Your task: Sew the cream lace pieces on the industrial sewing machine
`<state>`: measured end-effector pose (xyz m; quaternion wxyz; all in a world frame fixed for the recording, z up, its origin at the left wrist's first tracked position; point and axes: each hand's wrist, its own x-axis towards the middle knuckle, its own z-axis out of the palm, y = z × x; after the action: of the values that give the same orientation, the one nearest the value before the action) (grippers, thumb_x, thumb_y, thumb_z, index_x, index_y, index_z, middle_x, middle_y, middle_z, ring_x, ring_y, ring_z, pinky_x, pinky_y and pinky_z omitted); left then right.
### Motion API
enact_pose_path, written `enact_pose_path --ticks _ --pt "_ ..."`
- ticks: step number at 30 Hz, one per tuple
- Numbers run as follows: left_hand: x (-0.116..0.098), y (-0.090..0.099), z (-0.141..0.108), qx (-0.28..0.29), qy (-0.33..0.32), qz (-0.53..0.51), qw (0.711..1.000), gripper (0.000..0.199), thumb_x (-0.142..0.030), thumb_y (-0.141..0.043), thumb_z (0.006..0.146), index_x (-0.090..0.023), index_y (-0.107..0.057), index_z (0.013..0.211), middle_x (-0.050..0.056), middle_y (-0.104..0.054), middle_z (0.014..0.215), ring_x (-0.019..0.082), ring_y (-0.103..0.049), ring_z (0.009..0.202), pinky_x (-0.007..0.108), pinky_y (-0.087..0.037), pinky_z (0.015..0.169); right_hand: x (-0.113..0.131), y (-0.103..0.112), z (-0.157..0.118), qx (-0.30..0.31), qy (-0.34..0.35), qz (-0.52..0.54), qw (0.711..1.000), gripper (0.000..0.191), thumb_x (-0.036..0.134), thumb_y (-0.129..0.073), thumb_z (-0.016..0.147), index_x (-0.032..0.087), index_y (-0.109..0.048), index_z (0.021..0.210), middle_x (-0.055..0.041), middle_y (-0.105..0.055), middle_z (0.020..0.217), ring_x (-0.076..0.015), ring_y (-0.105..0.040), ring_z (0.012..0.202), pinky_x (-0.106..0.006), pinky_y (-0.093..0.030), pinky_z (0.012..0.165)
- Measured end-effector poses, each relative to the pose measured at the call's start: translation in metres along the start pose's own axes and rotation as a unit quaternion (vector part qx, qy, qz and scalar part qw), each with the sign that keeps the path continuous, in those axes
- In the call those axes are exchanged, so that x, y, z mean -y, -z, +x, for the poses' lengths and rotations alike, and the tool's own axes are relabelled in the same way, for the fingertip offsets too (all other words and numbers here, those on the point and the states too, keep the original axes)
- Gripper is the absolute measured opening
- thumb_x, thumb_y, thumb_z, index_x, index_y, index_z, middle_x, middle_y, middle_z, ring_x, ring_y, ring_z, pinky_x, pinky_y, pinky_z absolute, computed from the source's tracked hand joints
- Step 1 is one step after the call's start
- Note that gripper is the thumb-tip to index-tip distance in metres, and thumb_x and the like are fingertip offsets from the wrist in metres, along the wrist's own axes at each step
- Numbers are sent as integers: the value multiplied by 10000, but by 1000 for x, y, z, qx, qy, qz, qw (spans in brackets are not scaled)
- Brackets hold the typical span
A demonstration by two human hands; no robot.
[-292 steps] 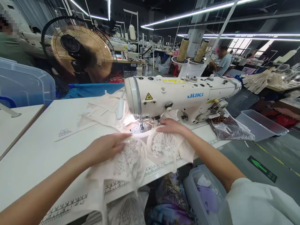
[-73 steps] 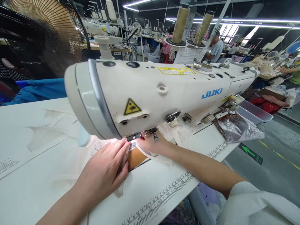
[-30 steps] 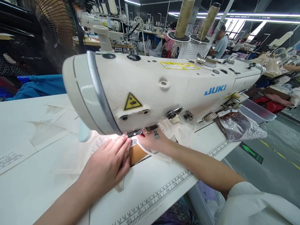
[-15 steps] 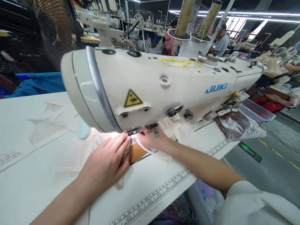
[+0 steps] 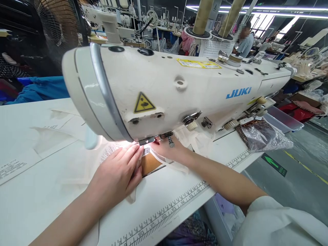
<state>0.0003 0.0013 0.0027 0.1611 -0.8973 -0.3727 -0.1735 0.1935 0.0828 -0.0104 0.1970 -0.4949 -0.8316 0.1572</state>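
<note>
The work looks to be midway: a cream lace garment piece [image 5: 109,152] lies under and just beside the head of the JUKI sewing machine [image 5: 179,85], in the lit spot where the two hands meet, and it has not been taken off the machine. The left hand [image 5: 116,171] rests palm down on this cloth, fingers straight and close together, tips just short of the metal parts under the head; whether its thumb pinches a fold I cannot tell. The right hand [image 5: 166,148] reaches in from the other side, its fingertips partly hidden beneath the head, so its grip cannot be told either. A narrow white band [image 5: 176,166] curves out below the right wrist, loose at that end, which suggests part of it is not yet joined; how much is already stitched is hidden. Between the hands a tan plate [image 5: 151,164] shows, set in the tabletop [image 5: 133,218]. More pale cloth [image 5: 202,141] is bunched beyond the right wrist, and thin cut pieces [image 5: 52,138] lie beyond the left hand, apparently not in use. A plastic bag [image 5: 266,135] sits well to the right of both hands.
</note>
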Motion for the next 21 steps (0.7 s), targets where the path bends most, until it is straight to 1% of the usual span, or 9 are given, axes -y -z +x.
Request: enact_pose_path --ticks 4,7,10,13,18,21 --pt "0 0 0 0 -7 15 1000 448 -241 -408 972 1 -589 1302 229 -654 1279 353 -632 1155 481 -538 960 2 8 -1 14 7 19 1000 324 332 -424 982 224 -652 779 -35 -709 769 -172 -601 711 -290 -442 679" --pt "0 0 1 -1 -12 21 1000 448 -247 -404 977 9 -594 1292 234 -656 1276 354 -637 1142 481 -541 947 3 9 0 7 4 17 1000 293 322 -449 965 221 -633 762 -30 -693 764 -171 -583 719 -288 -430 666" --pt "0 0 1 -5 -7 19 1000 444 -247 -419 977 12 -599 1289 236 -656 1273 353 -642 1129 479 -539 945 3 7 2 -2 2 20 1000 266 304 -484 941 218 -594 714 -9 -661 701 -160 -557 696 -279 -417 664" --pt "-1 -1 0 -4 -5 16 1000 439 -237 -430 974 12 -603 1291 235 -652 1281 352 -638 1136 475 -532 956 4 6 3 -1 -4 17 1000 280 285 -496 927 214 -550 662 1 -622 637 -151 -528 657 -276 -409 664" --pt "-1 0 -1 0 -2 15 1000 449 -242 -438 973 15 -597 1305 236 -647 1289 349 -636 1134 474 -531 962 6 7 4 10 -22 12 1000 278 274 -487 931 214 -556 669 -7 -634 653 -159 -543 671 -278 -421 687" --pt "-1 0 0 2 1 9 1000 443 -238 -443 971 6 -598 1306 233 -645 1295 344 -638 1133 470 -535 961 5 7 4 13 -23 17 1000 281 286 -502 922 217 -528 651 -5 -632 643 -160 -550 667 -277 -431 701"
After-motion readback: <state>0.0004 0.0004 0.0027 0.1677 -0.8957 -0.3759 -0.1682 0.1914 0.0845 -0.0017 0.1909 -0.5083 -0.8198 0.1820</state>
